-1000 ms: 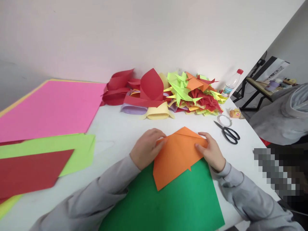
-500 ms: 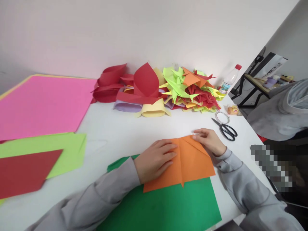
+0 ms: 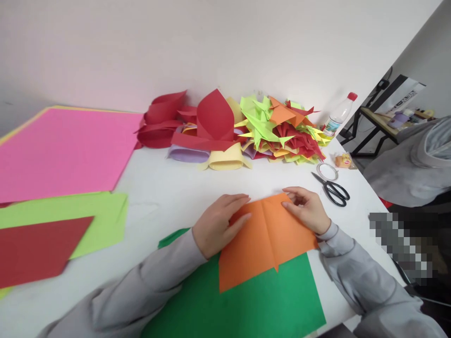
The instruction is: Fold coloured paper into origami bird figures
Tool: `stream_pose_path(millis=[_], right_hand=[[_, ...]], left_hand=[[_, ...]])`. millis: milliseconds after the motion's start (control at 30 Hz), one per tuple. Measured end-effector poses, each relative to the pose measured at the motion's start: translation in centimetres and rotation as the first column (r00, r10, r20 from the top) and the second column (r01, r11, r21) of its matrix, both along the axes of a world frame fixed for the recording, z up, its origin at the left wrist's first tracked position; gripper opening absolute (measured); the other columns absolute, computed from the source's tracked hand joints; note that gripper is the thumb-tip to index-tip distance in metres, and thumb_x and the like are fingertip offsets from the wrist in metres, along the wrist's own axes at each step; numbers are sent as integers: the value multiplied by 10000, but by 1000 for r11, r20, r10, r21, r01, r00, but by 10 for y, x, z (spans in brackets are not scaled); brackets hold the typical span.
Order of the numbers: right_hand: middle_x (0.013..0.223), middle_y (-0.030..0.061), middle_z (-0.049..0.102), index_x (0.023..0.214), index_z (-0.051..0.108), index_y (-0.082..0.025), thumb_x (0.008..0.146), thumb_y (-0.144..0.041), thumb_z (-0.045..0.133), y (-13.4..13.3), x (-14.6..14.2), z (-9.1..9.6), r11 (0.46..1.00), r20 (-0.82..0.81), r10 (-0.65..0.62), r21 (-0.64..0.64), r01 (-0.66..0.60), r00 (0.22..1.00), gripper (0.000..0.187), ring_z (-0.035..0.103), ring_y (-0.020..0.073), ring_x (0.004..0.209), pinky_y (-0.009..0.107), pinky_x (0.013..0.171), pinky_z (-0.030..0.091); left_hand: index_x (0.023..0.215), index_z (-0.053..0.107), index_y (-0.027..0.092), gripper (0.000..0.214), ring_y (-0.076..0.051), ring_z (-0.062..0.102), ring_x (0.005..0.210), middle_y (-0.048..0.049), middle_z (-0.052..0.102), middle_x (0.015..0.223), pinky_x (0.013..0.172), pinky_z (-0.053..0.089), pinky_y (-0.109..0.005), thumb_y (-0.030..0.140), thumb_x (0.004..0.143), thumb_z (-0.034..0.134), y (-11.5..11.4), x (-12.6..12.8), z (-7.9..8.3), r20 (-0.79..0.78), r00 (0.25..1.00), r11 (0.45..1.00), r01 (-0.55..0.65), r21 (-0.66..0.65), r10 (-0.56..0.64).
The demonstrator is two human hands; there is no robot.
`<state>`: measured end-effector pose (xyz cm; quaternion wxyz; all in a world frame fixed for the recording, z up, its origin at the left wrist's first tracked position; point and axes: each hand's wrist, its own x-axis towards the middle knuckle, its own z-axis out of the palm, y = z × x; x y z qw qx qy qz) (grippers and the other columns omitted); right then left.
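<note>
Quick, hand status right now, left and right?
Left hand: on the orange paper, thumb and fingers apart; cannot tell whether it grips.
Right hand: closed, holding the paper's upper right edge.

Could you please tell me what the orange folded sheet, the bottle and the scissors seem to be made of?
Orange folded sheet: matte paper or thin card, going by its sharp crease.
Bottle: glossy, probably clear plastic, since its upper part is see-through.
Scissors: thin pointed blades suggest metal; smooth black handles look like plastic.
</note>
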<state>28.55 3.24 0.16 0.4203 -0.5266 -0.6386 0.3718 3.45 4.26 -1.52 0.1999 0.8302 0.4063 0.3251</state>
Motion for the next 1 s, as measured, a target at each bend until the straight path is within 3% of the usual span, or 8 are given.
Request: stream_pose_path(millis=[100, 200, 400, 533, 633, 700, 800, 1000], right_hand=[[773, 24, 690, 1000, 687, -192, 727, -321, 705, -5, -4, 7, 994, -15, -14, 107, 16, 1000, 302, 610, 128, 646, 254, 619, 510], [783, 24, 695, 990, 699, -212, 742, -314, 709, -10, -6, 12, 990, 7, -24, 138, 23, 1000, 268, 609, 134, 650, 268, 638, 520], [783, 31, 686, 989, 693, -221, 736, -362, 720, -14, -9, 12, 999, -32, -13, 52, 15, 999, 291, 601, 145, 658, 285, 619, 511], [755, 17, 660, 983, 667, -205, 719, -398, 734, -17, -15, 7, 995, -184, 38, -85, -54, 982, 334, 582, 124, 629, 269, 605, 493], [758, 9, 656, 956, 660, -203, 700, -376, 760, -19, -20, 3, 988, -261, 49, -128, -85, 964, 325, 580, 112, 630, 257, 612, 486], [756, 6, 660, 935, 664, -201, 679, -369, 779, -19, -22, 2, 987, -281, 40, -141, -82, 959, 327, 578, 105, 620, 245, 600, 479], [749, 5, 667, 912, 672, -195, 645, -375, 806, -20, -25, 3, 982, -318, 40, -161, -95, 947, 349, 587, 101, 622, 235, 605, 480], [732, 3, 682, 937, 695, -189, 678, -506, 760, -25, -29, 13, 957, -448, 38, -240, -161, 893, 414, 614, 101, 628, 230, 623, 487]], left_hand=[[1037, 676, 164, 416, -258, 660, 949, -100, 725, 1040, 874, 523, -395, 480, 786, 574, 1, -1, 10, 196, 974, 925, -33, -377, 114], [883, 707, 161, 390, -255, 678, 850, -79, 748, 904, 785, 551, -371, 494, 684, 666, -1, 1, 21, 359, 908, 824, 27, -566, 217], [703, 705, 167, 294, -210, 648, 710, -48, 723, 735, 670, 533, -314, 444, 612, 745, -7, 5, 35, 486, 826, 745, 128, -655, 285], [762, 737, 161, 351, -212, 651, 715, -70, 721, 758, 635, 535, -315, 493, 720, 631, -9, 6, 38, 661, 679, 595, 399, -697, 319], [848, 745, 174, 263, -202, 643, 691, -64, 707, 758, 580, 536, -302, 372, 701, 652, -10, 5, 35, 720, 632, 530, 521, -669, 288], [909, 738, 185, 264, -194, 633, 681, -70, 697, 836, 534, 532, -291, 291, 674, 682, -10, 4, 32, 726, 660, 538, 548, -640, 192], [857, 729, 174, 204, -168, 613, 671, -86, 649, 969, 494, 535, -278, 293, 692, 715, -10, 6, 27, 717, 693, 642, 520, -564, 69], [735, 637, 141, 265, -107, 555, 544, -24, 603, 766, 446, 533, -241, 386, 712, 737, -16, 12, 26, 620, 776, 739, 350, -575, 115]])
